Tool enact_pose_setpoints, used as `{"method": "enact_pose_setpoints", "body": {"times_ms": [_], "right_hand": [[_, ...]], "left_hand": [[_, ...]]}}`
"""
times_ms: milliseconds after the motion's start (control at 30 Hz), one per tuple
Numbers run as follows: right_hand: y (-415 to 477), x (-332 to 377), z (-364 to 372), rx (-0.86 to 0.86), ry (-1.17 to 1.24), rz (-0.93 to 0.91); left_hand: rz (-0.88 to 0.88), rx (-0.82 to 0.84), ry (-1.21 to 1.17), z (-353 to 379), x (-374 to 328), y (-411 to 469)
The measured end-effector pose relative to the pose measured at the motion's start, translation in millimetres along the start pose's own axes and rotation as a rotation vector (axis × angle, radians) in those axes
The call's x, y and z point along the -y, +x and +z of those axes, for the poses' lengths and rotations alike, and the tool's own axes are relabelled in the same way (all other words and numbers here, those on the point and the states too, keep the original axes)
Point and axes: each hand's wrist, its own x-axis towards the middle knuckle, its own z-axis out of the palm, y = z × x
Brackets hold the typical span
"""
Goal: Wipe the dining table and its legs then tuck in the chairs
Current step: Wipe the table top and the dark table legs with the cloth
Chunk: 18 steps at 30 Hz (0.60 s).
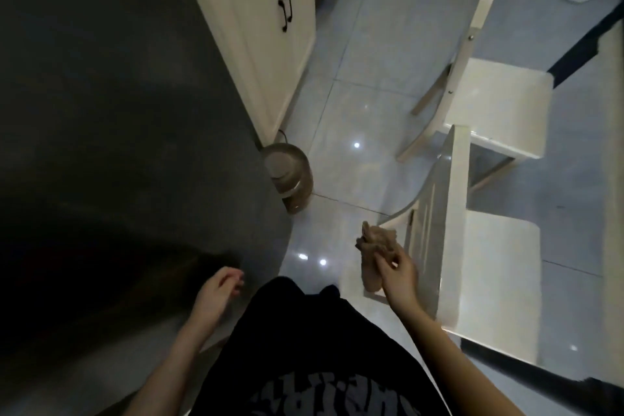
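A black shirt with a grey printed pattern [324,365] fills 6 o'clock, its print cut off by the bottom edge. At 7 o'clock the left hand [219,290] hangs with fingers loosely curled, holding nothing, over the rim of a dark grey surface with a rounded edge [118,111]. Whether the fingertips touch it cannot be told in the gloom. That surface spans 8 to 11 o'clock, and its near part is lost in shadow.

At 5 o'clock the right hand [398,275] grips a crumpled beige cloth [373,250], which bunches out above and below the fingers. Just beside it at 4 o'clock stands a white wooden chair with a slatted back [489,263], back toward the person, seat toward 3 o'clock. A second white wooden chair [496,105] stands beyond at 2 o'clock, its backrest top cut by the frame. Both seats face a pale slab [613,162] sliced by the right edge, with too little shown to say whether it is the table.

At centre a brownish glass jar [290,176] sits on the glossy pale blue tiled floor [354,78], partly hidden behind the dark surface, near a white cabinet with black handles [263,44] at 12 o'clock
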Motion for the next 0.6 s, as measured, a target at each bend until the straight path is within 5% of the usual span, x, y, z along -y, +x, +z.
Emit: {"method": "enact_pose_setpoints", "body": {"times_ms": [233,600], "right_hand": [[40.1,48.0,4.8,-0.134,0.214,0.151],[197.9,158.2,-8.3,-0.195,0.281,0.072]], "left_hand": [[-0.079,0.015,0.0,11.0,-59.9,47.4],[-0.018,0.122,0.103,71.4,-205.3,189.5]]}}
